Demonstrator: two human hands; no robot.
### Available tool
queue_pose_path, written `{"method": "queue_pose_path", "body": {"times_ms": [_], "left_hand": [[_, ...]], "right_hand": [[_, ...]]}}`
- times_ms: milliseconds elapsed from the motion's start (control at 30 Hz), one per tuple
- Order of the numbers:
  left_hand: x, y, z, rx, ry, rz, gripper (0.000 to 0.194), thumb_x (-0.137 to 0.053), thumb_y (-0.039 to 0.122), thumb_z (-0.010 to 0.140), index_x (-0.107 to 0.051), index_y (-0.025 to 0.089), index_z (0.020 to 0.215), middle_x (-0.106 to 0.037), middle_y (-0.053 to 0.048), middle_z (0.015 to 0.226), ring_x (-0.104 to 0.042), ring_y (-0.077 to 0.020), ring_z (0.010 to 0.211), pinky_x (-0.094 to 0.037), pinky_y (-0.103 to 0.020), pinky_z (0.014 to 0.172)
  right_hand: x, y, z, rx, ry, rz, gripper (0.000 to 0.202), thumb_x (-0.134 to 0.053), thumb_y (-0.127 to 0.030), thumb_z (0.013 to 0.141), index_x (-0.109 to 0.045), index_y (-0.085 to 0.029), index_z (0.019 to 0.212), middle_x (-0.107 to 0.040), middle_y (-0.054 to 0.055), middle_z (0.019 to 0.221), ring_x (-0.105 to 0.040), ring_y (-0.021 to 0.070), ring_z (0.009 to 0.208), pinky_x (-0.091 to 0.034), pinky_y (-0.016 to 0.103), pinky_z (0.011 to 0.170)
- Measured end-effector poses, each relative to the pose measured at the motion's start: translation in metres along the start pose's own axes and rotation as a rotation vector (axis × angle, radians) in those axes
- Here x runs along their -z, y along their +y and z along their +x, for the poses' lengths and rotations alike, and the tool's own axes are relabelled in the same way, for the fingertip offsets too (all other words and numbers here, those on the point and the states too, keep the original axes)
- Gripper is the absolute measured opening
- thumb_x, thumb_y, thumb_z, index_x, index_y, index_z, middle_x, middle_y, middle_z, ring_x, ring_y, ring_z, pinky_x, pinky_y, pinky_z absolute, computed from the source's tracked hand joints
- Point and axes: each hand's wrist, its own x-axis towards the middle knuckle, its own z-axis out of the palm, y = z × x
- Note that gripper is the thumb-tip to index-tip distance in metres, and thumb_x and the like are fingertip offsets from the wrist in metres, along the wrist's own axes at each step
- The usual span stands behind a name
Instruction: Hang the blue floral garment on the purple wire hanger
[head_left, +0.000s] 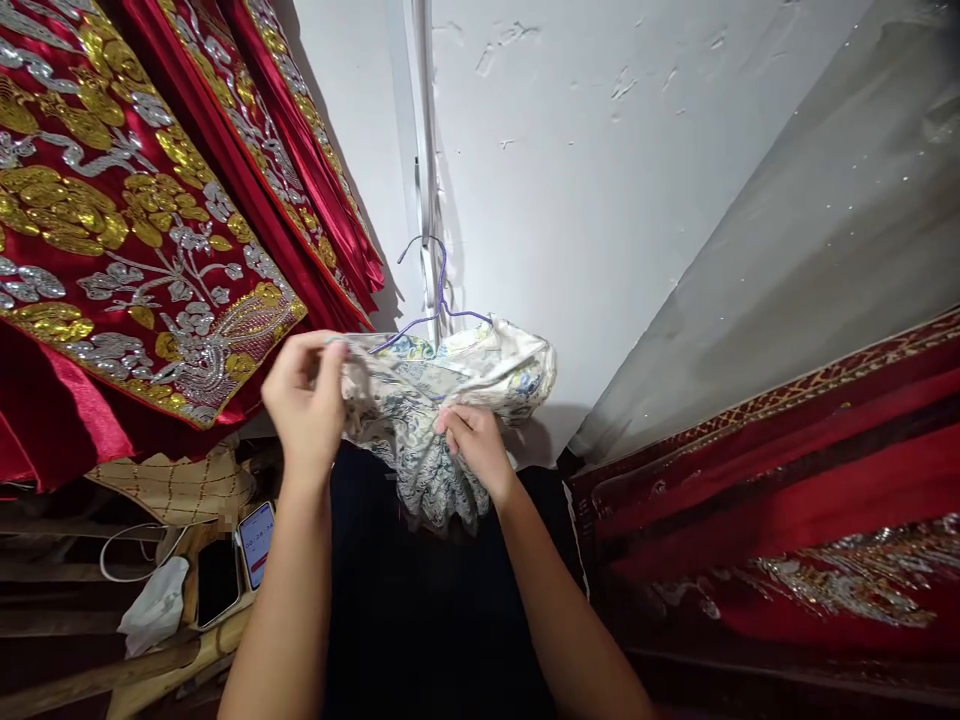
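A pale garment with a blue and yellow floral pattern [442, 470] hangs on a purple wire hanger [442, 285] in front of the white wall. The hanger's hook is at a metal rail that runs up the wall. At the garment's left shoulder, my left hand [307, 385] is curled, its thumb and fingers closed on the edge of the cloth. My right hand [472, 438] pinches the cloth at the middle of the front. Below the hands the garment falls in gathered folds.
Red cloths with gold and silver embroidery [157, 200] hang at the upper left. A red decorated cloth [825, 520] under a clear plastic sheet is on the right. Two phones [257, 540], a white cable and crumpled tissue [157, 605] lie on a wooden surface at lower left.
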Motion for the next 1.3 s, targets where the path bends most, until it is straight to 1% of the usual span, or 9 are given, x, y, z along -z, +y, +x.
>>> {"method": "queue_pose_path", "body": {"times_ms": [133,333,467,700,867,967,1100,1200,1300], "left_hand": [[0.023,-0.063,-0.024,0.539,0.302,-0.351,0.022,-0.054,0.038,0.098,-0.061,0.018,0.091,-0.067,-0.001,0.089,-0.063,-0.0101,0.084,-0.051,-0.025,0.088],[0.003,-0.108,-0.122,0.878,0.100,-0.336,0.025,-0.061,0.042,0.086,-0.056,0.019,0.078,-0.064,-0.005,0.073,-0.066,-0.0153,0.076,-0.055,-0.029,0.076],[-0.002,-0.106,-0.140,0.961,-0.143,-0.264,0.036,-0.076,0.048,0.071,-0.063,0.017,0.083,-0.066,-0.003,0.076,-0.066,-0.0158,0.070,-0.056,-0.030,0.069],[0.016,-0.104,-0.134,0.884,-0.399,-0.043,0.023,-0.077,0.033,0.067,-0.070,0.016,0.081,-0.071,-0.008,0.083,-0.067,-0.0248,0.086,-0.052,-0.033,0.076],[0.013,-0.095,-0.137,0.709,-0.488,-0.044,0.023,-0.068,0.041,0.081,-0.067,0.018,0.082,-0.069,-0.006,0.085,-0.062,-0.0219,0.085,-0.049,-0.030,0.079],[0.006,-0.075,-0.131,0.661,-0.447,-0.135,0.032,-0.058,0.049,0.092,-0.061,0.018,0.083,-0.061,-0.002,0.081,-0.056,-0.0166,0.076,-0.046,-0.026,0.073],[-0.010,-0.032,-0.125,0.559,-0.581,-0.186,0.027,-0.056,0.044,0.096,-0.060,0.019,0.086,-0.056,0.000,0.079,-0.052,-0.0152,0.075,-0.043,-0.025,0.072],[-0.024,-0.004,-0.127,0.437,-0.709,-0.113,0.023,-0.054,0.040,0.098,-0.063,0.020,0.092,-0.062,-0.004,0.092,-0.058,-0.0195,0.089,-0.045,-0.029,0.083],[-0.036,0.007,-0.127,0.327,-0.634,-0.075,0.023,-0.052,0.038,0.100,-0.065,0.021,0.094,-0.063,-0.008,0.105,-0.059,-0.0232,0.103,-0.044,-0.032,0.094]], "right_hand": [[-0.013,0.001,-0.027,-0.015,-0.120,0.119,0.031,-0.052,-0.033,0.091,-0.063,-0.018,0.067,-0.049,-0.004,0.044,-0.044,0.0101,0.045,-0.037,0.025,0.056],[-0.021,0.009,-0.045,-0.109,-0.032,0.221,0.030,-0.052,-0.036,0.089,-0.061,-0.019,0.065,-0.047,-0.004,0.043,-0.041,0.0107,0.043,-0.033,0.026,0.052],[0.002,0.030,-0.039,-0.136,0.151,0.187,0.033,-0.055,-0.039,0.086,-0.059,-0.019,0.060,-0.043,-0.004,0.041,-0.037,0.0110,0.041,-0.032,0.027,0.050],[0.020,0.045,-0.037,-0.199,0.285,0.159,0.034,-0.056,-0.040,0.084,-0.056,-0.020,0.056,-0.040,-0.004,0.040,-0.032,0.0103,0.042,-0.029,0.028,0.050],[0.027,0.066,-0.040,-0.295,0.066,-0.087,0.032,-0.056,-0.035,0.080,-0.055,-0.020,0.052,-0.037,-0.004,0.041,-0.032,0.0106,0.042,-0.022,0.027,0.046],[0.034,0.079,-0.042,-0.361,-0.067,-0.240,0.033,-0.058,-0.034,0.080,-0.058,-0.019,0.050,-0.046,-0.001,0.042,-0.038,0.0119,0.044,-0.025,0.027,0.047],[0.027,0.071,-0.038,-0.233,0.072,-0.278,0.036,-0.064,-0.047,0.082,-0.058,-0.020,0.059,-0.055,0.000,0.054,-0.047,0.0151,0.056,-0.033,0.027,0.055],[0.017,0.050,-0.034,-0.052,0.159,-0.163,0.044,-0.052,-0.059,0.092,-0.060,-0.020,0.073,-0.061,0.002,0.070,-0.055,0.0181,0.071,-0.042,0.029,0.067],[0.010,0.032,-0.035,-0.080,0.020,0.079,0.055,-0.040,-0.066,0.097,-0.064,-0.020,0.082,-0.066,0.006,0.082,-0.061,0.0207,0.085,-0.048,0.031,0.078]]}}
